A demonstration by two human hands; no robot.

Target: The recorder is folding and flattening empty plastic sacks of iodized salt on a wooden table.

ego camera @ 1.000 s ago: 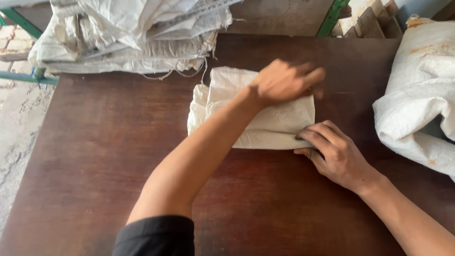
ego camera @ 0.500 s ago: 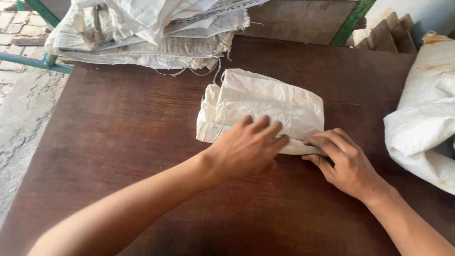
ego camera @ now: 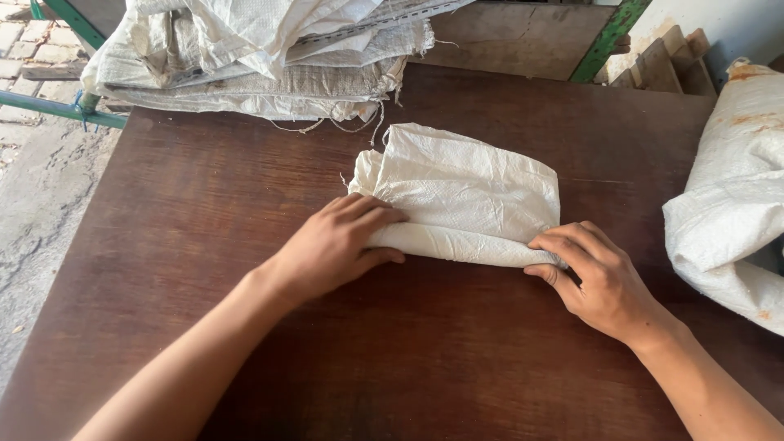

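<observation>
Since half a second ago, left hand (ego camera: 339, 245) slid left along the folded white woven plastic sack (ego camera: 465, 192) on the dark brown wooden table (ego camera: 204, 212). Head view: both hands grip its rolled near edge; right hand (ego camera: 592, 273) pinches the right end, sack beyond the fingers.

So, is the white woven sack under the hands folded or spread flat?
Folded. The white woven sack lies as a compact bundle on the table, its near edge rolled under the left hand and right hand.

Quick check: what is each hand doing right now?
Left hand: closed on the rolled near edge of the folded white woven sack.
Right hand: fingers curled on the same edge's right end.
</observation>
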